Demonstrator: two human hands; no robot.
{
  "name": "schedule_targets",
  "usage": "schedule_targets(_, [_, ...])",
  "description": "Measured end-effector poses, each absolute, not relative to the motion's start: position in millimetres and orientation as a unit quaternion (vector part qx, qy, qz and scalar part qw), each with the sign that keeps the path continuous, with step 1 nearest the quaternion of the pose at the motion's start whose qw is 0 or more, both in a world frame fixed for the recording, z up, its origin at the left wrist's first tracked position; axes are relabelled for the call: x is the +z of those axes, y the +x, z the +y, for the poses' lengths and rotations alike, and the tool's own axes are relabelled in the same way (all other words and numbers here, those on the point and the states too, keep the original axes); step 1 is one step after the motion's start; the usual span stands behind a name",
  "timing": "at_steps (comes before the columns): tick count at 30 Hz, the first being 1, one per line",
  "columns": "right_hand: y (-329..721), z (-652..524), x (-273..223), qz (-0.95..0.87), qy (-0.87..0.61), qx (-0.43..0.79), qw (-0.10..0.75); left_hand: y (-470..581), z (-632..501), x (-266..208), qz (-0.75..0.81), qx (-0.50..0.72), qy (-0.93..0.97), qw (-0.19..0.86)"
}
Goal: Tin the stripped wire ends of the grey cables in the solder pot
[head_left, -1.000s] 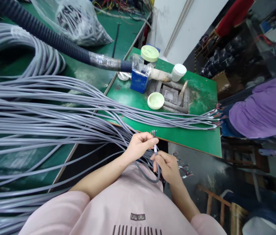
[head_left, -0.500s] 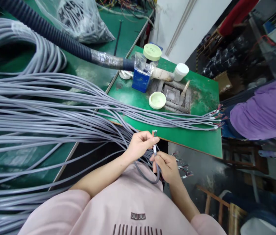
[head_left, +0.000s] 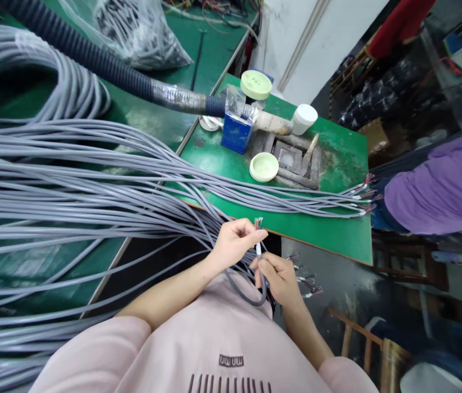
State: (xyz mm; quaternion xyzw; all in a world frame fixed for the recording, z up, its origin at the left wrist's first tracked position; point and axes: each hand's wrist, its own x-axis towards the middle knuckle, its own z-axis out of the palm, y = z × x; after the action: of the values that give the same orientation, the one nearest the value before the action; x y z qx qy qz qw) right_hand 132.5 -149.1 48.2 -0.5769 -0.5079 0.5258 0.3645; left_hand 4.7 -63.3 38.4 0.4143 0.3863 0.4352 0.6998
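In front of my chest I hold the end of one grey cable (head_left: 260,292), bent in a loop with its tip upward. My left hand (head_left: 235,240) pinches the thin coloured wires (head_left: 258,223) that fan out at the tip, thumb against forefinger. Just below, my right hand (head_left: 278,277) is closed on the grey jacket, under a white band (head_left: 258,249). Many more grey cables (head_left: 141,210) run from the left past my hands. Some of their stripped ends (head_left: 366,197) lie at the green table's right end; others hang beside my right hand.
On the green table (head_left: 337,240) stand a blue box (head_left: 236,132), a shallow pale dish (head_left: 264,167), a white cup (head_left: 304,119) and a square metal pot (head_left: 290,158). A black corrugated hose (head_left: 104,65) crosses above. A person in purple (head_left: 444,185) is at the right.
Both hands keep their grip on the cable, almost without moving. The view has shifted very slightly.
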Motion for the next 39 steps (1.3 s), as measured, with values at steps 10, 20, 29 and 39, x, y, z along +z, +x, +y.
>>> schedule_targets(10, [132.5, -148.0, 47.0, -0.513, -0.57, 0.528, 0.364, 3.5, -66.6, 38.9, 0.392, 0.455, 0.45, 0.661])
schedule_targets(20, [132.5, -147.8, 37.9, -0.468, -0.558, 0.556, 0.4, 4.9, -68.6, 43.6, 0.381, 0.456, 0.451, 0.666])
schedule_targets(29, [127.4, -146.0, 27.8, -0.409, -0.529, 0.594, 0.447, 5.8, -68.8, 39.6, 0.362, 0.437, 0.443, 0.694])
schedule_targets(39, [129.1, -144.3, 22.8, -0.374, -0.497, 0.616, 0.483, 5.9, -61.9, 39.9, 0.369, 0.446, 0.384, 0.719])
